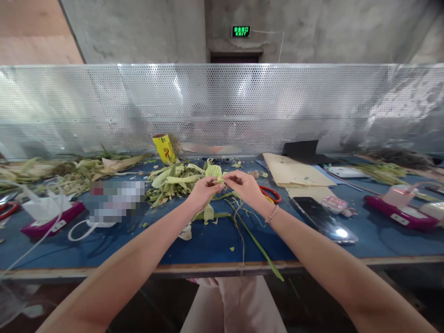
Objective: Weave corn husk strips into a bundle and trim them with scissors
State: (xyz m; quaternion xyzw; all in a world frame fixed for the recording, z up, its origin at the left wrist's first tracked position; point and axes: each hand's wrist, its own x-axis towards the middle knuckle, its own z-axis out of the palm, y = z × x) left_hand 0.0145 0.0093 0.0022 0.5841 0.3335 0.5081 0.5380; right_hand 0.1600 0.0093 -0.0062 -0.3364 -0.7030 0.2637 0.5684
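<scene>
Pinched between the fingertips of both hands, a pale green corn husk strip (213, 170) is held above the middle of the table. My left hand (204, 189) grips it from the left. My right hand (247, 186) meets it from the right, fingers closed at the same spot; the exact fold or knot is too small to make out. A heap of husk pieces (175, 181) lies just beyond my left hand. Red-handled scissors (274, 194) rest partly hidden behind my right hand. Below hang thin strings, and a long green leaf strip (261, 252) reaches over the table edge.
A yellow cardboard tube (164, 149) leans near the perforated metal screen (222, 101). On the right lie a phone (322, 219), brown paper (294, 171) and a purple power strip (398, 213). Another purple power strip (52, 222) and a blurred-out item (118, 201) sit left.
</scene>
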